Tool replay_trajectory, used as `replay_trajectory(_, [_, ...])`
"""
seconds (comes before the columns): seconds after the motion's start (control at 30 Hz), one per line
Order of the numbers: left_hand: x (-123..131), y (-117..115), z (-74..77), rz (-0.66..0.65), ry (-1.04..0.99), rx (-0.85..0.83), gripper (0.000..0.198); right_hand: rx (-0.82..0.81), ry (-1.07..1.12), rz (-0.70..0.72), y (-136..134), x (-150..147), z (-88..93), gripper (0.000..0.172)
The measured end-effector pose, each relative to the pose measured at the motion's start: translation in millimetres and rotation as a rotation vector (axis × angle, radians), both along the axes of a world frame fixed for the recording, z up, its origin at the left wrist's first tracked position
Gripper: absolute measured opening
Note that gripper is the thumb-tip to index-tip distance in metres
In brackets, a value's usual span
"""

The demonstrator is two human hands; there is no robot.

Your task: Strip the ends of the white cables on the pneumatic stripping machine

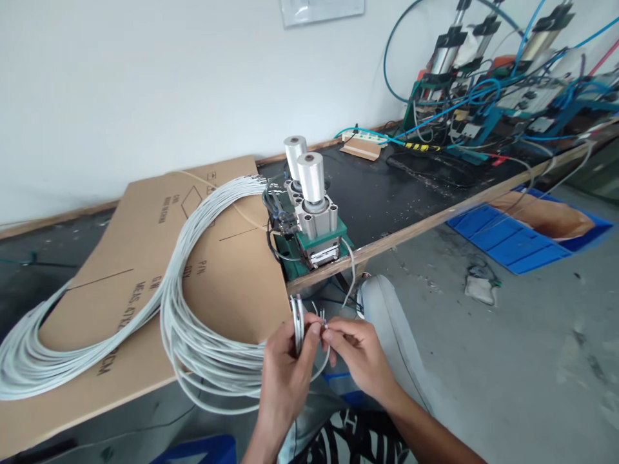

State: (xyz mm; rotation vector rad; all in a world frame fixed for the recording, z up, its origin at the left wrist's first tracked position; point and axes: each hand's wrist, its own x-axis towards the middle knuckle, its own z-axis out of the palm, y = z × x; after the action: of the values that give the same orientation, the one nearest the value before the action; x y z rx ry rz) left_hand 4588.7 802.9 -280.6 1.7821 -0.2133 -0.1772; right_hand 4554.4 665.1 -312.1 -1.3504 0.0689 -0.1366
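Observation:
My left hand (285, 370) is closed around the ends of a bundle of thin white cables (193, 258), which stick up above its fingers. My right hand (355, 351) pinches a single cable end beside my left thumb, fingertips together. The bundle loops back across a flat cardboard sheet (145, 270) on the bench and trails off to the left edge. Just beyond my hands, at the bench's front edge, stands a small green pneumatic press (312, 225) with two silver cylinders.
The black-topped workbench (387, 193) runs back right to more pneumatic machines with blue hoses (493, 84) and a power strip (365, 136). Blue bins (512, 238) with a brown bag sit on the concrete floor at right. My grey trouser leg (391, 328) is below the bench.

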Motion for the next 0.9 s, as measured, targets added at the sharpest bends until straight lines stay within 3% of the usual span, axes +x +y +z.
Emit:
replay_trajectory(0.13, [9,-2,10.1,-0.079,0.033,-0.019,0.022,-0.055,0.002,0.075,-3,1,1.9,0.050])
replay_trajectory(0.33, [18,3,11.4,-0.186,0.034,0.014,0.015,-0.123,0.010,0.174,-10,2,5.6,0.050])
replay_trajectory(0.53, [22,6,14.2,-0.346,-0.185,0.249,0.010,-0.559,-0.154,0.196,-26,-3,15.5,0.041])
replay_trajectory(0.7, [26,4,18.8,-0.428,-0.343,0.390,0.016,-0.880,-0.267,0.119,-28,-11,18.1,0.038])
replay_trajectory(0.8, [27,4,19.4,-0.429,-0.239,0.352,0.019,-0.799,-0.195,0.073,-24,-12,15.0,0.037])
replay_trajectory(0.9, [24,3,14.0,-0.336,-0.081,0.239,0.025,-0.410,0.014,0.093,-19,-8,8.0,0.041])
